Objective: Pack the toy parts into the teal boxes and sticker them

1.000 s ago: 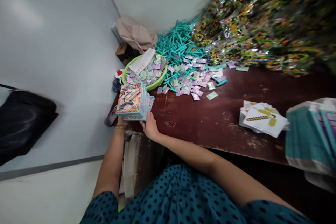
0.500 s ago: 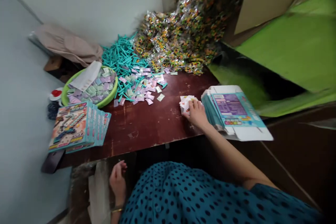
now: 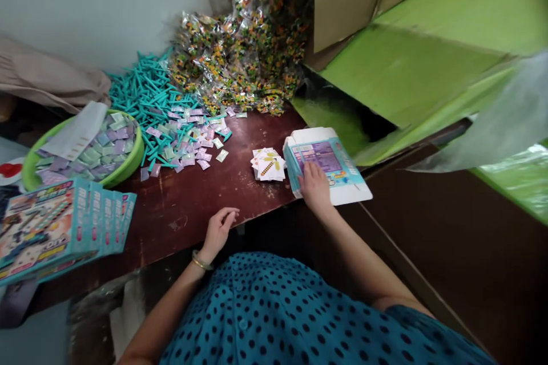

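My right hand (image 3: 315, 187) lies on top of a stack of flattened teal and purple cardboard boxes (image 3: 338, 165), fingers spread over the printed face; it does not visibly grip one. To the left of that stack, a small pile of white printed cards (image 3: 269, 165) sits on the table, untouched. My left hand (image 3: 219, 232), a bracelet on its wrist, is at the table's front edge with its fingers curled together. Nothing shows in it.
Several filled teal boxes (image 3: 47, 228) stand at left, before a green basket (image 3: 139, 157) of small sachets. Behind lie loose teal sticks (image 3: 143, 88), scattered sachets (image 3: 203, 155) and bags of coloured pieces (image 3: 240, 63). A large green-lined carton (image 3: 411, 68) borders the dark red table (image 3: 192, 199) at right.
My right hand has let go of the white cards and moved right onto the flattened boxes. My left hand has risen from below to the table's front edge. The view has swung right.
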Demonstrator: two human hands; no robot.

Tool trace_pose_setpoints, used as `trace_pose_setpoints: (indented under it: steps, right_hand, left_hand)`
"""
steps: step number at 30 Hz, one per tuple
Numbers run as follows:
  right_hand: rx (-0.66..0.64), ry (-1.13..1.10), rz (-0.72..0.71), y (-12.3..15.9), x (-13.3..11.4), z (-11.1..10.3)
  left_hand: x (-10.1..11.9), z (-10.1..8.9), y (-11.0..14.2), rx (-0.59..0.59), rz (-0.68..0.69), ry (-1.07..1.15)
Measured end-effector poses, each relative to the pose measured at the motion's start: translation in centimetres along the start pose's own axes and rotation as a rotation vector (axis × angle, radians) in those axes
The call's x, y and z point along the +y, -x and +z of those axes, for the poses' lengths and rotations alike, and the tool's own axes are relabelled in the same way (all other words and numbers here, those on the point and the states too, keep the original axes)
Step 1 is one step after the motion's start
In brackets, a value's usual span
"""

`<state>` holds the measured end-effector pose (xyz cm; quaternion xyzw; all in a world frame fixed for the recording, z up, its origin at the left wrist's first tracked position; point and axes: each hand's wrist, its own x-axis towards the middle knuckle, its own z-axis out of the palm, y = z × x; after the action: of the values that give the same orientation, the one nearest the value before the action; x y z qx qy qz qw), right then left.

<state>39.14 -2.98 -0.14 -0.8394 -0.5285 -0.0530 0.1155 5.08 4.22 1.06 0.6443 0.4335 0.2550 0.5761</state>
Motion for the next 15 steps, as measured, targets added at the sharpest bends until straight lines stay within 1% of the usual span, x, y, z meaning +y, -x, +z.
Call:
trace_pose_setpoints:
  steps: [2,4,6,8,10,12,13,14,15]
  right_hand:
    - [-0.017,-0.027,-0.029,1.1,-1.4,-0.2]
    - [-0.057,-0.051,-0.061,2.1,-3.0,-0.9]
    - [-0.084,-0.05,-0.072,2.8,-3.5,-1.7]
    - [-0.105,-0.023,-0.019,3.1,-2.8,-2.2]
    - [-0.139,0.004,0.064,3.2,-1.7,-2.5]
    - [-0.143,-0.01,0.117,3.8,-1.3,-2.8]
    - [-0.124,-0.04,0.111,4.6,-1.8,-3.1]
    - [-0.095,-0.088,0.077,5.5,-2.8,-3.4]
    - [-0.068,-0.157,0.011,6.7,-4.2,-3.8]
  left_hand:
    - [0.6,1.9,-0.4,-0.075,-0.024,0.047]
    - [1.2,3.7,-0.6,-0.165,-0.017,0.08]
    - [1.7,5.0,-0.7,-0.241,-0.012,0.109]
    - [1.9,5.6,-0.7,-0.276,-0.037,0.139]
    - [1.9,5.9,-0.5,-0.285,-0.081,0.159]
    - [2.1,6.0,-0.3,-0.297,-0.118,0.174]
    - [2.3,6.1,-0.1,-0.313,-0.127,0.206]
    - [2.6,6.2,0.1,-0.331,-0.129,0.268]
    - [2.9,6.2,0.4,-0.32,-0.13,0.365]
